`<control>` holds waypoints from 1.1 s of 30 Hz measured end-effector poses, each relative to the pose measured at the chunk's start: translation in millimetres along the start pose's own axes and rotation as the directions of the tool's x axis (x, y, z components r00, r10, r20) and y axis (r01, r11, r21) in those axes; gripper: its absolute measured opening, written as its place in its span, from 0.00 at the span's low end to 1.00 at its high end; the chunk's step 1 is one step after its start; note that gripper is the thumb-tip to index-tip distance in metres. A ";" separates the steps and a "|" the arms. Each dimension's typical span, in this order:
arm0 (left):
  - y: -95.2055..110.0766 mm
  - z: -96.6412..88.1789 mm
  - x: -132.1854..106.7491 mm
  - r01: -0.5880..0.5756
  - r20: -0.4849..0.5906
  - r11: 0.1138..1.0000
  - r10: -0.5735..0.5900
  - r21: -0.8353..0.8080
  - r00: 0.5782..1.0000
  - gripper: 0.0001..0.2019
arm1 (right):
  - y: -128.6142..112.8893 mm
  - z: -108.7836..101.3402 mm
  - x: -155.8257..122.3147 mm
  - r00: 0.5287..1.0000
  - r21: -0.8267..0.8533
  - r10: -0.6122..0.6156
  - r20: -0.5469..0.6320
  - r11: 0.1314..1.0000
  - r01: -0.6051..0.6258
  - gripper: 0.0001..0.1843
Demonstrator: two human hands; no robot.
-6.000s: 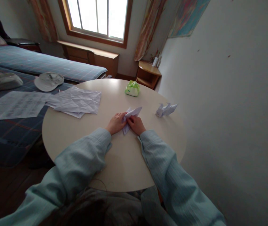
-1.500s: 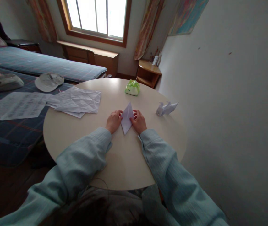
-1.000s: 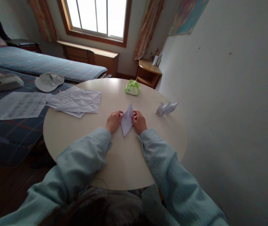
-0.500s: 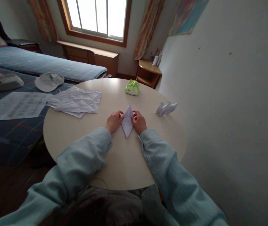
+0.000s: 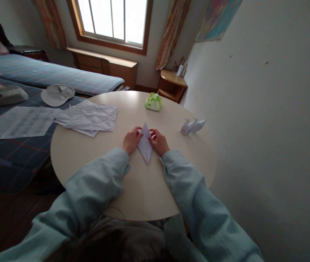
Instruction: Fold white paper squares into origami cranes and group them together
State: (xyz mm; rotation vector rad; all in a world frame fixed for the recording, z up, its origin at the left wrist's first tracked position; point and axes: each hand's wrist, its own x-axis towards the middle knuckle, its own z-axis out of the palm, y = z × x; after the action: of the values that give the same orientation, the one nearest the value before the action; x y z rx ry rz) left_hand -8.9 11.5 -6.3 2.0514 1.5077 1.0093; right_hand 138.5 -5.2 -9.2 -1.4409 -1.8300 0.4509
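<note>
A diamond-shaped piece of folded white paper (image 5: 145, 145) is held over the middle of the round table (image 5: 133, 189), one point away from me and one toward me. My left hand (image 5: 132, 141) grips its left edge, thumb on top and fingers behind. On the opposite edge, my right hand (image 5: 159, 141) pinches it the same way. Finger ends behind the paper are partly hidden. To the right stand folded white paper figures (image 5: 193, 126) that look like birds, apart from my hands.
Creased white sheets (image 5: 95, 115) lie at the table's left edge, beside printed pages (image 5: 26, 122) on the bed. A green tissue pack (image 5: 153, 102) sits at the far edge. A white cap (image 5: 57, 95) rests on the bed. The wall (image 5: 266, 145) runs close along the right.
The folded paper has turned slightly, its far point swinging left and its near point shifting a little toward me. My right hand has moved slightly left with it.
</note>
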 end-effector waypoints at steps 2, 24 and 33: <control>0.5 -0.5 0.1 0.002 -0.011 1.000 -0.002 -0.001 1.000 0.12 | -0.9 0.0 -0.3 1.000 -0.002 0.002 0.002 1.000 -0.002 0.17; 2.4 2.7 1.3 -0.098 -0.091 0.970 0.079 -0.224 0.993 0.02 | -3.3 -1.9 -1.1 0.995 0.084 -0.028 0.097 0.996 0.020 0.17; 3.8 2.7 -0.7 -0.193 -0.138 0.958 0.167 -0.210 0.976 0.05 | 2.2 -1.3 0.2 0.988 0.114 -0.034 0.152 0.993 0.017 0.21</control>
State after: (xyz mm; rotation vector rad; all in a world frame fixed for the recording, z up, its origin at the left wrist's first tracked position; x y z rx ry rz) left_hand -4.5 9.8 -5.7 2.0256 1.2132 1.3278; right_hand 141.0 -4.6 -9.7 -1.3363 -1.9091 0.6573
